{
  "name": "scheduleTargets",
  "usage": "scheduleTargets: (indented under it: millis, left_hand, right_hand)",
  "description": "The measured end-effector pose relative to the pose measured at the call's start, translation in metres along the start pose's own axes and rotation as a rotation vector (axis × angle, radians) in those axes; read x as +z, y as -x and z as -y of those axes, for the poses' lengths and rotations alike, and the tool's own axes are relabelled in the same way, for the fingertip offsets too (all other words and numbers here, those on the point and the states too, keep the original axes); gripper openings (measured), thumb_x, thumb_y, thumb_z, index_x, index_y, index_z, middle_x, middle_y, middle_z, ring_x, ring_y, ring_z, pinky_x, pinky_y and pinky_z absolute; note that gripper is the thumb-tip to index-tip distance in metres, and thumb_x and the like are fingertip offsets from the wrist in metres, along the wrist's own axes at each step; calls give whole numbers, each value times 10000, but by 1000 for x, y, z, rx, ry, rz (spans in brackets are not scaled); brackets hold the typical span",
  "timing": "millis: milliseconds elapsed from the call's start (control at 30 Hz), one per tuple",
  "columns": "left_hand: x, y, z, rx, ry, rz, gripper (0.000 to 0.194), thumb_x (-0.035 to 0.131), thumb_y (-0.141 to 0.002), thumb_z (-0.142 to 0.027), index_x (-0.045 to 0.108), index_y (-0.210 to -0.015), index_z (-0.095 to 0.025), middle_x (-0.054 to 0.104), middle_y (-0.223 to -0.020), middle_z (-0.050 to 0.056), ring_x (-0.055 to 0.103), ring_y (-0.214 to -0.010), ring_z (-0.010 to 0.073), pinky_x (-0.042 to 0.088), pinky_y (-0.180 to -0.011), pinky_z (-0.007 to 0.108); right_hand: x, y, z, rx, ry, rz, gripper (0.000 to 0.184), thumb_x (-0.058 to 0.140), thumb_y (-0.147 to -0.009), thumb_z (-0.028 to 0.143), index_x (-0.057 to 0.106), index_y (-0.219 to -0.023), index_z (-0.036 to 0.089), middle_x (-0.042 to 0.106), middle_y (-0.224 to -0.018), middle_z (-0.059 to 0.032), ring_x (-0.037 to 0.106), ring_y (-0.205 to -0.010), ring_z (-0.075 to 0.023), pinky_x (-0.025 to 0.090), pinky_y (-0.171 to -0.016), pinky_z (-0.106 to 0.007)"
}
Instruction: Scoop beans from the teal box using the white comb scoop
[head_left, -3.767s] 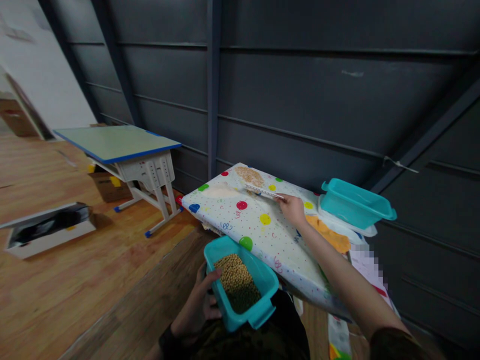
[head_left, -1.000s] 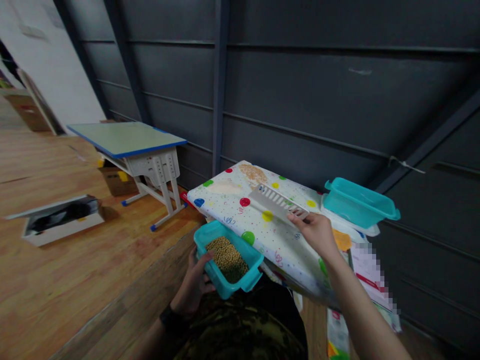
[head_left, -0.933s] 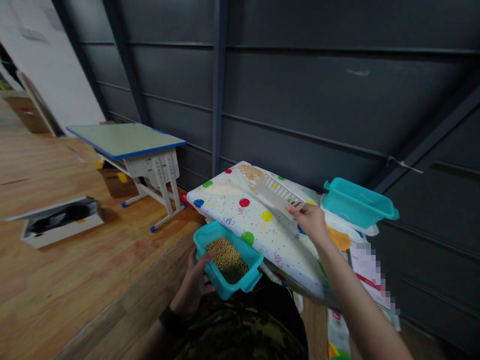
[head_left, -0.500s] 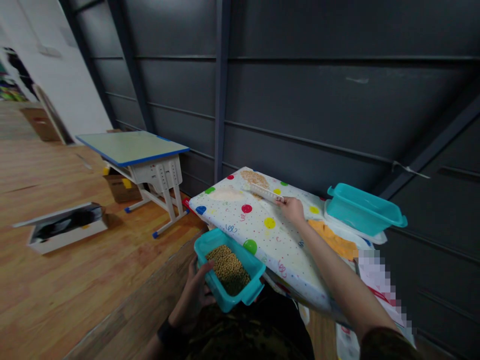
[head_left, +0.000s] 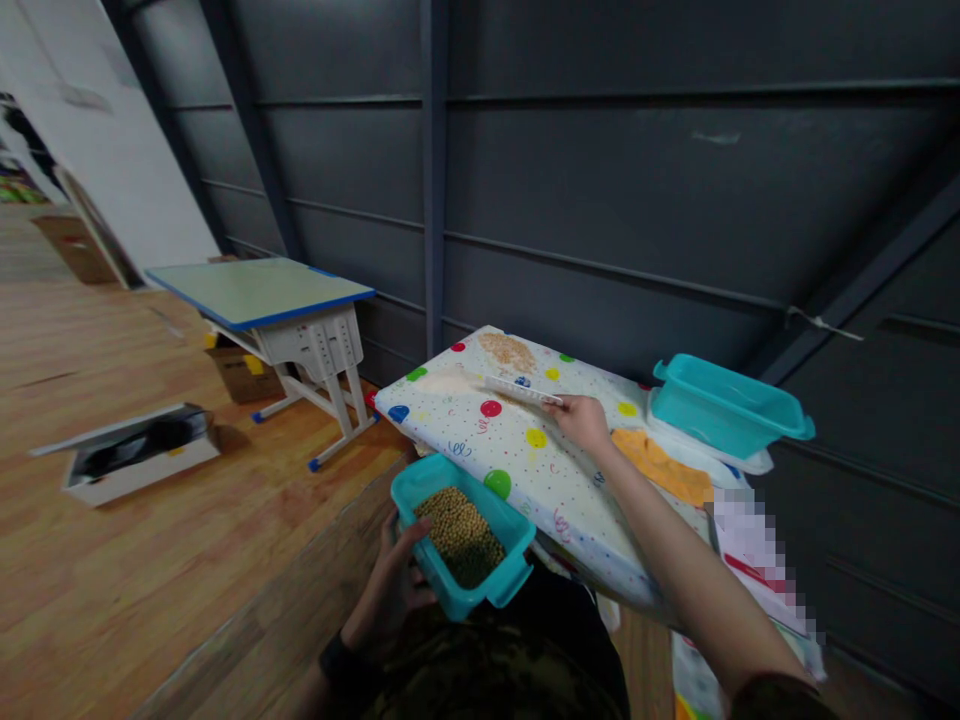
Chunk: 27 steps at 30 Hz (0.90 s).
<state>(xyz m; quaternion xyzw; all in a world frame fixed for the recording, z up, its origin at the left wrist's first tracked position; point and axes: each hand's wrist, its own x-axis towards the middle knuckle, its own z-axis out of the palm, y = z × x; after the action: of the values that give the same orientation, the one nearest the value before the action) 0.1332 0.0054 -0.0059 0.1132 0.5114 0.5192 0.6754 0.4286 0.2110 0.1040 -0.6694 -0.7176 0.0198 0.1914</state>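
Note:
My left hand [head_left: 394, 575] grips the near left side of a teal plastic tub [head_left: 517, 565], thumb over the rim. Yellowish beans [head_left: 457, 520] fill part of the tub, with smaller dark green ones at its near end. Over the table [head_left: 442, 425], my right hand [head_left: 581, 420] is closed on the near end of a thin white ruler-like strip [head_left: 523, 388]. The strip's far end is beside a pale, whitish heap [head_left: 448, 380]. Behind it lies a spread of tan grains [head_left: 508, 351]. I cannot tell whether the strip touches the cloth.
An orange cloth [head_left: 660, 467] lies right of my forearm. A second teal tub [head_left: 727, 405] rests on a white lid at the table's right. A dark panelled wall [head_left: 600, 190] rises behind. Leftward are a desk [head_left: 262, 290] and an open white box [head_left: 142, 460] on the floor.
The strip's far end has come slightly nearer to me and left, towards the whitish heap, and now lies flatter across the view. The left hand and tub have barely moved.

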Motion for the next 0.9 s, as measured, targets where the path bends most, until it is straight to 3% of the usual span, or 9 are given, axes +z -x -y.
scheduleTargets:
  millis: [133,267,400,533,700,800,900]
  left_hand:
    - [3,3,10,-6,-44,40,1009,930,-883,-592,393,-1728,-463,732,-1599,145,811,-1313,449,715,-938,549]
    - [8,9,14,-27,-21,98,1122,974,-842,-603,331,-1754,-489,676,-1657,165,797,-1347,430,703,-1001,578]
    - [12,13,15,-30,-24,123,1049,951,-888,-566,353,-1744,-466,722,-1580,178,845,-1227,390,722,-901,510]
    - [15,11,20,-40,-72,116,1055,924,-903,-589,317,-1754,-452,773,-1474,176,873,-1060,365,699,-731,430]
    - [18,10,23,-51,-84,102,983,899,-919,-566,346,-1721,-438,785,-1444,160,871,-986,339,675,-682,393]
    - [21,11,22,-44,-99,89,945,869,-948,-548,337,-1720,-434,767,-1480,157,867,-956,315,649,-645,352]
    - [21,11,19,-52,-96,77,970,865,-956,-552,296,-1735,-457,751,-1518,153,868,-979,311,664,-672,366]
  right_hand:
    - [-17,26,5,0,162,-10,394,580,-1148,347,905,-1363,290,915,-1227,-114,857,-1118,-312,552,-865,-311]
    - [-28,58,14,58,313,31,408,535,-1185,366,893,-1346,257,913,-1174,-148,864,-1068,-302,520,-809,-297]
    - [-28,88,19,61,334,29,395,544,-1173,310,896,-1333,231,916,-1134,-161,873,-1036,-300,498,-756,-297]
    - [-29,112,14,83,323,-98,405,565,-1152,308,876,-1396,218,917,-1107,-165,868,-931,-297,481,-704,-310]
    - [-30,140,13,145,386,-164,390,573,-1147,324,916,-1212,151,892,-937,-195,836,-798,-297,437,-652,-317]
    - [-26,159,16,94,357,-132,351,592,-1132,311,919,-1153,185,887,-890,-161,830,-759,-284,423,-635,-312]
    - [-22,178,15,25,292,-181,327,618,-1109,340,917,-1091,207,874,-829,-131,820,-716,-273,415,-623,-304]
